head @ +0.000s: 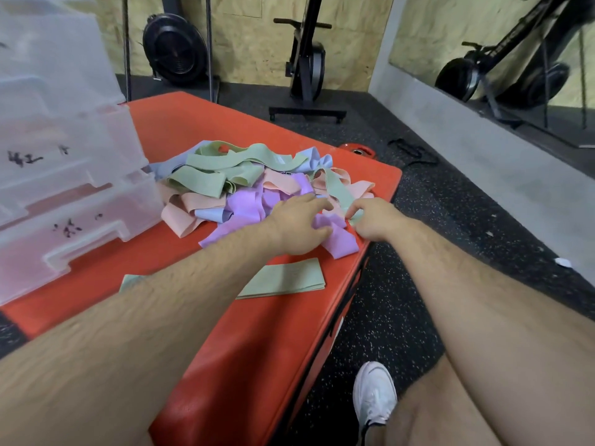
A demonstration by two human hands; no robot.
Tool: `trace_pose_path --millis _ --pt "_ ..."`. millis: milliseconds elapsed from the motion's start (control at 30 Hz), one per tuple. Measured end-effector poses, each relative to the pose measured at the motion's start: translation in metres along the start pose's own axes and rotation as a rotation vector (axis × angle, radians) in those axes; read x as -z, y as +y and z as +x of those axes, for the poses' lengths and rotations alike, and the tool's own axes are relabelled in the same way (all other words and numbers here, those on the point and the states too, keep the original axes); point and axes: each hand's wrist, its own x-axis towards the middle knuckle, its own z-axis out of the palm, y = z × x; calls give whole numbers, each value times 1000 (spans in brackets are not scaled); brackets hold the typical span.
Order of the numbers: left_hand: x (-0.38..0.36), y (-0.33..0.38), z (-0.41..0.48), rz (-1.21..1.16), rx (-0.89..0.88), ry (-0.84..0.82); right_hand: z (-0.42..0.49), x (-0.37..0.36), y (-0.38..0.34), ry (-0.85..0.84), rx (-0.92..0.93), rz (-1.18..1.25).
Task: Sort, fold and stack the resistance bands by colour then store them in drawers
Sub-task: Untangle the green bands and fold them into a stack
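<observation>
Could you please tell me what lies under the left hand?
The left hand covers part of a purple band, which sticks out past the fingers and thumb; the part beneath the palm, and anything below it, is hidden.

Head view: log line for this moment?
left hand on purple band | right hand pinches green band | folded green stack on red mat
</observation>
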Motion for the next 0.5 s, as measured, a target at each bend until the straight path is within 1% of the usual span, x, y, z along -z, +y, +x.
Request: trace_pose_path --millis 67,133,300,367,400,433,500 --pt "4 -2 -2 -18 16 -15 2 2 -2 62 -15 56" --pt "9 -1 -6 -22 34 -20 4 3 -6 90 -50 112" --pt "18 -2 -15 -44 64 -11 4 4 -11 19 -154 159" --pt "23 -5 -19 -62 90 -30 6 10 -13 42 -177 214" --pt "25 -6 -22 -82 99 -33 6 14 -16 72 -186 293" --pt "27 -6 -22 -123 107 -37 4 19 -20 100 -209 431" --pt "32 -5 -24 -260 155 -20 -4 31 -32 128 -269 801"
